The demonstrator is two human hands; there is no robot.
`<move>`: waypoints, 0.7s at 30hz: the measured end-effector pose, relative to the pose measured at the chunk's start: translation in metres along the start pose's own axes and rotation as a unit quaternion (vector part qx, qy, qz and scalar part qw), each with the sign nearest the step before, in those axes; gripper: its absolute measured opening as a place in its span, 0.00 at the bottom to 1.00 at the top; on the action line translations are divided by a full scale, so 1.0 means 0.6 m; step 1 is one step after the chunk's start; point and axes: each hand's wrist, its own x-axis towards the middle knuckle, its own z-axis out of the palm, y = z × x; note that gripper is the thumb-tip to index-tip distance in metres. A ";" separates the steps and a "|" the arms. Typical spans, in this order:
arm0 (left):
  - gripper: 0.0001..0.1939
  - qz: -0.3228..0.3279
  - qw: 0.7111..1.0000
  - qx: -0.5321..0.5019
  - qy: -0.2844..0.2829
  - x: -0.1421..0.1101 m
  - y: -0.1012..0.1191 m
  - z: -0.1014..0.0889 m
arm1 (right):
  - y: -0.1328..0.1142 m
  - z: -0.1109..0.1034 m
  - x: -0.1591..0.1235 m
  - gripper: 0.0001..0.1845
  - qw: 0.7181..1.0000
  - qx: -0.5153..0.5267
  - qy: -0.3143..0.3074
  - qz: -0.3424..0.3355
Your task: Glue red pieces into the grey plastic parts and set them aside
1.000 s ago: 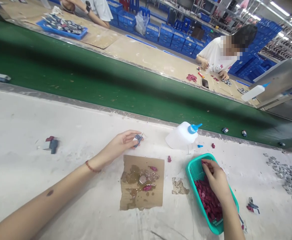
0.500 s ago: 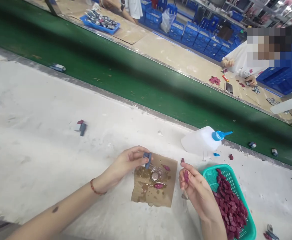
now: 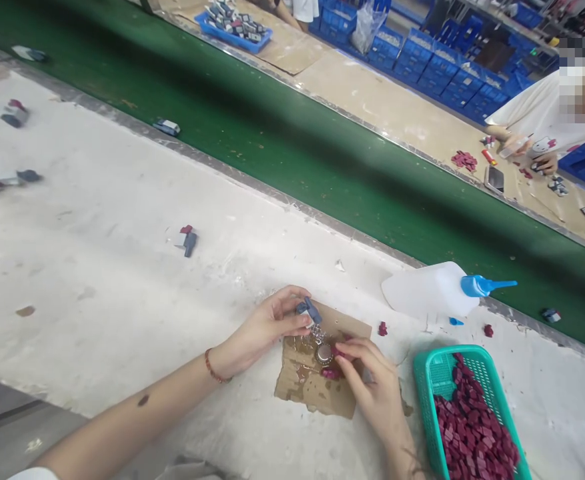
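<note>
My left hand (image 3: 267, 327) grips a small blue-grey and white plastic part (image 3: 312, 309) above the upper edge of a cardboard piece (image 3: 317, 398). Over the cardboard's right side, my right hand (image 3: 375, 383) pinches a small maroon piece (image 3: 341, 349), mostly covered by the fingertips. Between the hands a metal bottle cap (image 3: 324, 353) sits on the cardboard among wet, shiny stains. Another maroon piece (image 3: 329, 373) lies just below the cap. To the right of my right hand stands a green basket (image 3: 421, 393) heaped with maroon pieces (image 3: 472, 427).
A white squeeze bottle (image 3: 429, 290) with a blue nozzle lies behind the basket. Loose maroon pieces and an assembled part (image 3: 187, 241) rest on the white table. Beyond runs a green conveyor belt (image 3: 272, 153) carrying a few parts. A co-worker (image 3: 537, 120) sits across it.
My right hand has moved left over the cardboard with the maroon piece, close to the bottle cap. The part in my left hand has turned, showing its white side. The camera view has shifted.
</note>
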 end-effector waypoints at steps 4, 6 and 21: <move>0.22 0.046 0.998 0.046 0.004 0.001 -0.002 0.000 | -0.006 0.008 0.001 0.10 0.996 -0.049 -0.042 -0.068; 0.23 0.044 0.996 0.073 -0.009 0.001 -0.005 -0.001 | -0.004 0.013 0.000 0.10 0.992 -0.071 -0.046 -0.090; 0.20 0.008 0.990 0.094 -0.103 0.000 -0.010 -0.007 | 0.005 0.025 -0.006 0.11 0.979 -0.158 -0.059 -0.112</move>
